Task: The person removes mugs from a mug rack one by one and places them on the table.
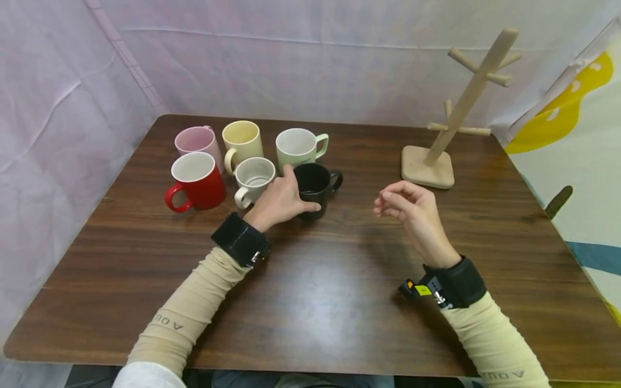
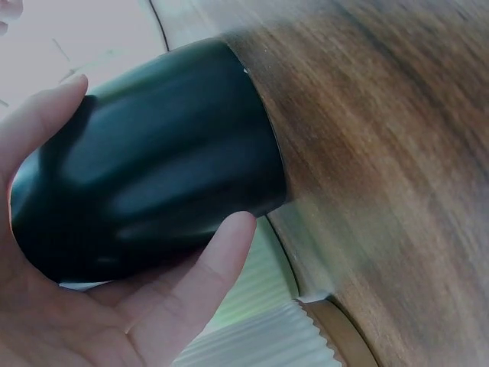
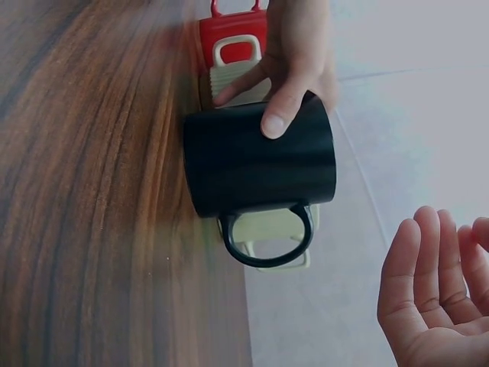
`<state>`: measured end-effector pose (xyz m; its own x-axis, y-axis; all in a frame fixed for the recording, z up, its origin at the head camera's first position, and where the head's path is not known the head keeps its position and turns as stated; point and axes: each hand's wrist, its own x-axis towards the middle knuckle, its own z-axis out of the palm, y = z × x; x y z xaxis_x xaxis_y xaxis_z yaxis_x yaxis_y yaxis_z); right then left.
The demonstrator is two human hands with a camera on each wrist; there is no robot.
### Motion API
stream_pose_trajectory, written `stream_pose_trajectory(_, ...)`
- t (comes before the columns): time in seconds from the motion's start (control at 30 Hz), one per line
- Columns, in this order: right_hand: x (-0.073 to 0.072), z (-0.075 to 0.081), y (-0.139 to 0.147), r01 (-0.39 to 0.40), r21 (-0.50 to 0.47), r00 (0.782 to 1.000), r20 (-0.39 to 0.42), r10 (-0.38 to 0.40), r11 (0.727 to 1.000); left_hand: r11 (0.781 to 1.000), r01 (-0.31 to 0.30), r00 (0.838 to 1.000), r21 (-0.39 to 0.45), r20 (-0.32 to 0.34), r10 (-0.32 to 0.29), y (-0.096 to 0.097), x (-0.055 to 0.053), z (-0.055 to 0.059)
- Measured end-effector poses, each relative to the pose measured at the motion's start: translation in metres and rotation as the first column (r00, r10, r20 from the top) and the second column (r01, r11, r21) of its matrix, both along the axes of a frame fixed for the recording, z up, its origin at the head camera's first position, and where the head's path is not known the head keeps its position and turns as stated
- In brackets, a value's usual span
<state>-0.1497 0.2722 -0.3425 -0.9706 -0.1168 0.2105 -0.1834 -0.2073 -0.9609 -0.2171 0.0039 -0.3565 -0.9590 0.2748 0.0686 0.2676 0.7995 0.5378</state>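
My left hand (image 1: pixel 281 202) grips the black mug (image 1: pixel 312 186) from its left side, with the thumb along the near wall. The mug stands upright, and its handle points right, away from that hand. In the left wrist view, fingers and thumb spread round the mug's dark body (image 2: pixel 153 160). My right hand (image 1: pixel 409 213) hovers to the right, apart from the mug, its fingers loosely bent and nothing held. A grey-white ribbed mug (image 1: pixel 254 175) is just left of the left hand. Behind the black mug is a pale green mug (image 1: pixel 296 145), partly covered.
A red mug (image 1: pixel 206 188), a pink mug (image 1: pixel 198 140) and a yellow mug (image 1: pixel 242 137) stand at the table's back left. The wooden mug tree (image 1: pixel 427 167) with several pegs rises at the back right. A fabric wall (image 1: pixel 310 75) borders the brown table (image 1: pixel 310 312).
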Motion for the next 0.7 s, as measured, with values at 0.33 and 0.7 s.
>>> stream_pose_trajectory(0.33,0.001,0.007,-0.001,0.016,-0.046,0.999,-0.031,-0.018,0.999,0.998,-0.010,1.000,-0.055,-0.018,0.009,-0.003,0.000,0.003)
stream_pose_trajectory(0.7,0.003,0.009,-0.005,0.026,-0.046,0.998,-0.051,-0.028,0.999,0.999,0.047,0.998,-0.026,-0.031,-0.047,-0.014,0.003,0.005)
